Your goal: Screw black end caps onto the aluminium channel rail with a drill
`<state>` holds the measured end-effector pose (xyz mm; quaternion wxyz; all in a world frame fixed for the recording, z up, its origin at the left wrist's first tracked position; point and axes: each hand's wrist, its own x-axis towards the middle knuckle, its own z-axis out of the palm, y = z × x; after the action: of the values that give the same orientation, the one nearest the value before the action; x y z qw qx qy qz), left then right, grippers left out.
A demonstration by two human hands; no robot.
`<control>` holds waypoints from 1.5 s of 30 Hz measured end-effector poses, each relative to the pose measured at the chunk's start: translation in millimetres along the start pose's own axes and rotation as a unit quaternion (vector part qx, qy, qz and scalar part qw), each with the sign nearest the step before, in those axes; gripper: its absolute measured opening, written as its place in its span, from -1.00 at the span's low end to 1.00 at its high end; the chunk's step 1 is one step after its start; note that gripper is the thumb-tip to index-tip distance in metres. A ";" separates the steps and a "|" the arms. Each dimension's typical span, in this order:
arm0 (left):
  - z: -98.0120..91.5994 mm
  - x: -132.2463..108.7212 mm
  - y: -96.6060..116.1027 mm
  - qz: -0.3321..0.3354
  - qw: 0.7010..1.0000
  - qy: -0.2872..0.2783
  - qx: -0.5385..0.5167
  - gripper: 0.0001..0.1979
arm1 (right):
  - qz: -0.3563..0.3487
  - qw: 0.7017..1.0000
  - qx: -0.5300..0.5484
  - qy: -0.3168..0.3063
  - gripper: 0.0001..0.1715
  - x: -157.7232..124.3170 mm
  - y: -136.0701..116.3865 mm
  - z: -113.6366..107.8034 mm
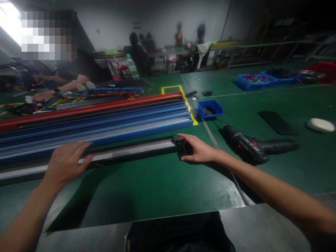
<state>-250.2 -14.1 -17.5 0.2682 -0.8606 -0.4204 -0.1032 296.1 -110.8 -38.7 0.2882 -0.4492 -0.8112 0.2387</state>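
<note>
A long black channel with a pale inner strip point(136, 149) lies across the green table in front of me. My left hand point(67, 161) rests over its left part, thumb and fingers apart on either side of it. At the right end of the channel is my right hand point(195, 148), thumb and fingers spread around a small dark piece point(188, 148). Whether the fingers touch that piece is unclear. Beyond the channel lie several blue rails point(157, 124) side by side, with red-orange rails point(147, 99) behind them.
A black power drill point(246, 143) lies right of my right hand, near a small blue bin point(210, 109). Farther right are a dark flat object point(278, 122) and a white oval object point(320, 125). Another person's hand point(44, 96) is among wires at the left.
</note>
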 end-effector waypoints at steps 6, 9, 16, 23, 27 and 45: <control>-43.2 69.7 121.2 0.262 0.941 0.197 -0.085 -0.82 | 0.006 0.999 0.051 -0.015 0.03 -9.8 -10.8 -4.9; -52.3 99.5 200.9 0.342 0.899 0.193 -0.192 -0.84 | 0.000 0.992 0.123 -0.033 0.00 -10.0 -16.7 -4.0; -34.1 116.6 289.3 0.261 0.871 0.193 -0.370 -0.85 | 0.005 0.978 0.208 -0.028 -0.15 -10.4 -14.9 -1.1; -28.8 107.1 277.3 0.225 0.869 0.170 -0.407 -0.81 | 0.036 0.968 0.244 0.034 -0.03 -11.6 -18.5 12.7; -28.8 108.5 279.3 0.205 0.869 0.203 -0.402 -0.67 | 0.059 0.965 0.239 0.092 -0.02 -13.5 -31.5 25.2; -26.4 109.4 277.6 0.213 0.894 0.170 -0.355 -0.84 | -0.116 0.989 0.088 0.021 -0.38 -13.9 -27.9 16.1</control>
<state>35.7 -95.0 -55.3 0.0276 -0.9367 -0.1104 -0.3312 274.6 -138.5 -35.8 0.3687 -0.3302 -0.8276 0.2646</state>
